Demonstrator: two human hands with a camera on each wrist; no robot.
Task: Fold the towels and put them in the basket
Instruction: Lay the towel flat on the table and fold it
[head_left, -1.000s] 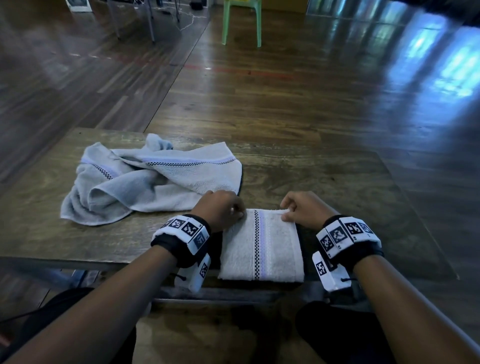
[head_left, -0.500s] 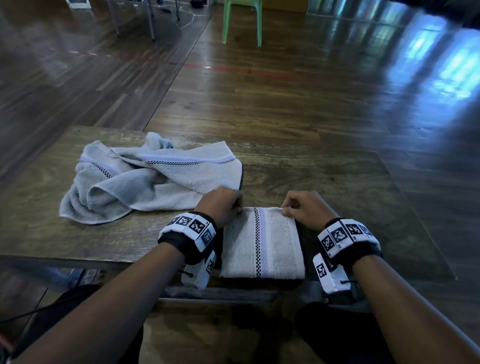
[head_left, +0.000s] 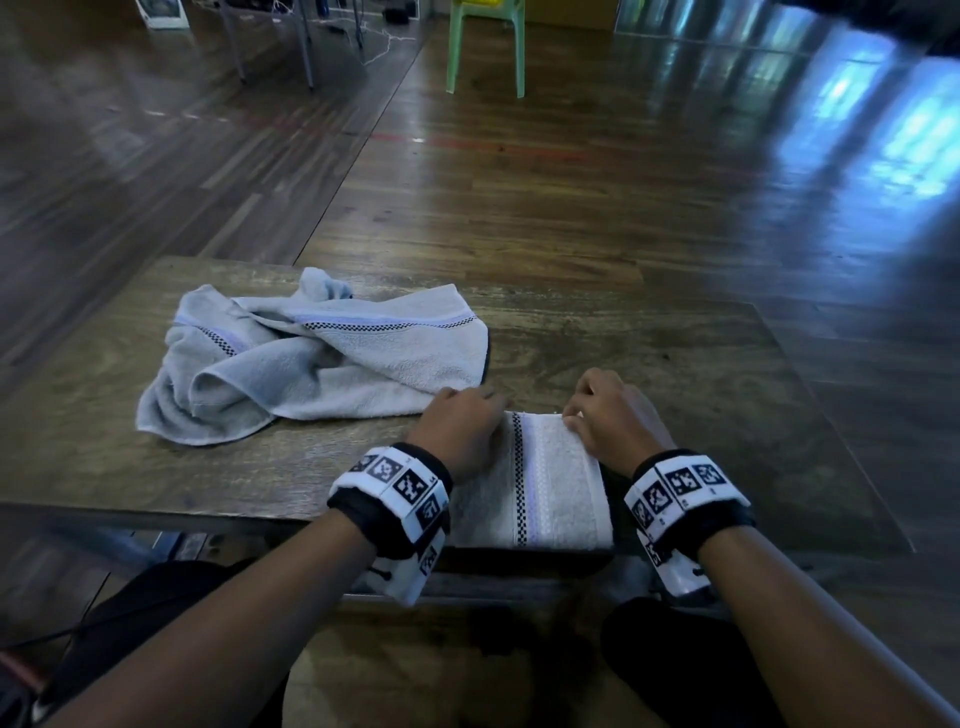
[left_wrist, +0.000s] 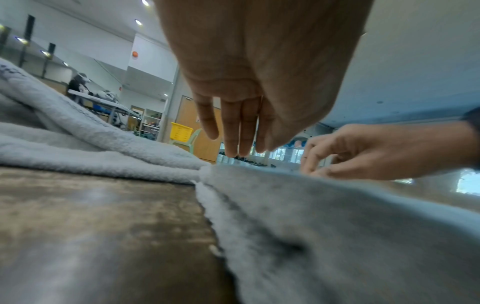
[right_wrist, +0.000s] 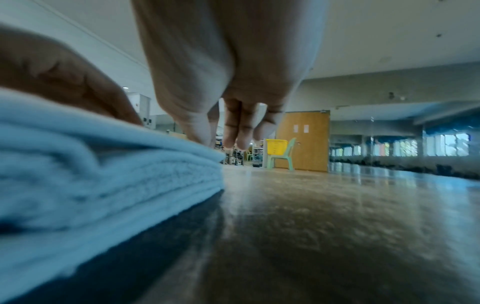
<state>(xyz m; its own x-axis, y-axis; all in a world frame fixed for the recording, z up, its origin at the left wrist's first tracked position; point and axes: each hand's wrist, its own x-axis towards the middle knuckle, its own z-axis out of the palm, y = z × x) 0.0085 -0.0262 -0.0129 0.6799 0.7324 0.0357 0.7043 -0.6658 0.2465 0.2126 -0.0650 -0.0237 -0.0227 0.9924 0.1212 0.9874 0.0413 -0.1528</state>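
Observation:
A folded grey towel (head_left: 550, 493) with a checked stripe lies at the near edge of the wooden table (head_left: 701, 395). My left hand (head_left: 462, 426) rests over its far left corner. Seen from the left wrist, the left fingers (left_wrist: 233, 133) are straight and just above the towel's far edge (left_wrist: 285, 185). My right hand (head_left: 605, 415) is curled at the far right corner, thumb and fingertips (left_wrist: 315, 168) pinching the top layer. The stacked layers (right_wrist: 103, 174) show beside the right thumb (right_wrist: 197, 131). A second, crumpled towel (head_left: 311, 358) lies to the left. A yellow basket (right_wrist: 276, 149) stands far off on a green chair.
The green chair (head_left: 485, 47) is across the wooden floor, straight ahead beyond the table. Metal table legs (head_left: 306, 47) and cables are at the far left. The table's right half (head_left: 727, 441) is bare wood.
My left hand has uncurled from the towel's far left corner, and its fingers are now straight. My right hand stays curled at the far right corner. The folded towel has not moved.

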